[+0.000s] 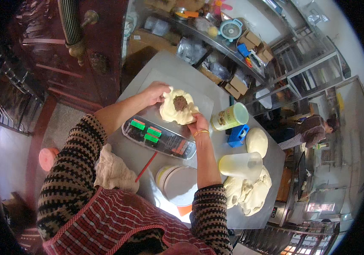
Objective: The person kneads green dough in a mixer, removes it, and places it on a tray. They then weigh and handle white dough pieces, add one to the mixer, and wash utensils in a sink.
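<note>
A flattened piece of pale dough (pixel 168 110) with a mound of brown crumbly filling (pixel 180 103) at its middle lies over the metal plate of a digital scale (pixel 159 135). My left hand (pixel 158 92) pinches the dough's upper left edge and pulls it up a little. The fingers of my right hand (pixel 198 123) grip its lower right edge. The scale's green displays and keypad face me, below the dough. Right of my right hand stands a large tub with a green label (pixel 229 117), and beside it is a blue tape dispenser (pixel 238 136).
On the right lie a smooth dough ball (pixel 257 142), a translucent plastic jug (pixel 242 165) and more dough (pixel 248 194). Nearer me are a white lidded bucket (pixel 180 185), a red stick (pixel 146 166) and a beige cloth (pixel 115 169). A co-worker (pixel 310 130) is at the far right.
</note>
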`<state>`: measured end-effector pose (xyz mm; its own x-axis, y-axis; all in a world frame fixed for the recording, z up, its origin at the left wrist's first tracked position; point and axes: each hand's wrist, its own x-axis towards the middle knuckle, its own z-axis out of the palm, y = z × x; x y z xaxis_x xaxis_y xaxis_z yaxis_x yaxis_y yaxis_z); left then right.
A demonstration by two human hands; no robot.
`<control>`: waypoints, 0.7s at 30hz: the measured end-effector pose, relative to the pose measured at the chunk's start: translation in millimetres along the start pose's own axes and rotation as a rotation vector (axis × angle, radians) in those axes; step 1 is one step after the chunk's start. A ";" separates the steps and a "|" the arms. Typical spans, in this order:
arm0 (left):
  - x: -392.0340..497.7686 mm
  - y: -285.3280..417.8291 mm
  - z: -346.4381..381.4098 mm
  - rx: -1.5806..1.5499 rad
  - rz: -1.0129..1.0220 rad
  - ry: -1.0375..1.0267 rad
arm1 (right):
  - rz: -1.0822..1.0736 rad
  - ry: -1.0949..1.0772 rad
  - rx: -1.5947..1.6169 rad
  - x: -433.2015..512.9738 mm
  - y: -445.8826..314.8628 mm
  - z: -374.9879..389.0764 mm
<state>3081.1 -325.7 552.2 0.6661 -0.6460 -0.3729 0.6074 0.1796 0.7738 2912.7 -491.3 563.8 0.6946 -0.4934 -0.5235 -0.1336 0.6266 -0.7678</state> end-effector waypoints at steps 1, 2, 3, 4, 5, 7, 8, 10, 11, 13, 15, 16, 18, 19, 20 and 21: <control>-2.4 1.3 2.3 -0.029 0.003 -0.056 | 0.022 -0.014 0.123 -2.6 1.6 1.4; -5.0 3.6 5.3 0.014 -0.008 -0.043 | -0.032 -0.036 0.130 -5.5 4.0 3.1; -8.5 5.4 8.4 0.037 -0.002 -0.074 | -0.047 -0.017 0.131 -7.8 5.3 5.6; -11.6 8.0 12.2 0.061 0.007 -0.107 | -0.075 0.005 0.130 -10.0 6.7 8.9; -15.5 10.2 16.0 0.107 0.002 -0.078 | -0.103 0.015 0.077 -12.3 7.6 12.3; -22.1 14.6 24.3 0.189 0.032 -0.069 | -0.218 0.015 -0.021 -16.5 8.6 20.0; -24.8 16.4 28.7 0.246 0.029 -0.079 | -0.233 -0.034 0.010 -18.9 9.3 23.6; -28.8 20.2 36.4 0.354 0.036 -0.105 | -0.281 0.017 -0.123 -24.0 12.5 29.4; -29.6 22.4 39.8 0.406 0.045 -0.120 | -0.314 -0.009 -0.168 -26.0 15.0 32.1; -29.3 26.8 47.1 0.521 0.059 -0.147 | -0.401 -0.026 -0.245 -30.6 23.2 36.4; -28.7 31.3 54.6 0.659 0.038 -0.153 | -0.482 -0.034 -0.319 -33.2 33.7 41.3; -29.1 33.4 58.3 0.714 0.076 -0.180 | -0.507 -0.054 -0.306 -33.4 38.8 44.2; -33.0 35.7 66.9 0.825 0.080 -0.237 | -0.798 0.071 -0.674 -31.8 47.7 50.5; -36.0 36.6 71.4 0.990 0.164 -0.233 | -0.918 0.142 -0.855 -30.6 50.9 53.0; -40.0 36.6 75.8 1.136 0.250 -0.265 | -0.929 0.227 -0.962 -28.1 52.5 55.3; -43.6 37.1 80.2 1.291 0.382 -0.246 | -0.929 0.247 -0.928 -26.0 53.4 56.5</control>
<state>3039.8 -350.4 638.2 0.5240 -0.8510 -0.0356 -0.5172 -0.3511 0.7806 2927.5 -411.0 557.3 0.6570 -0.6679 0.3497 -0.1805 -0.5897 -0.7872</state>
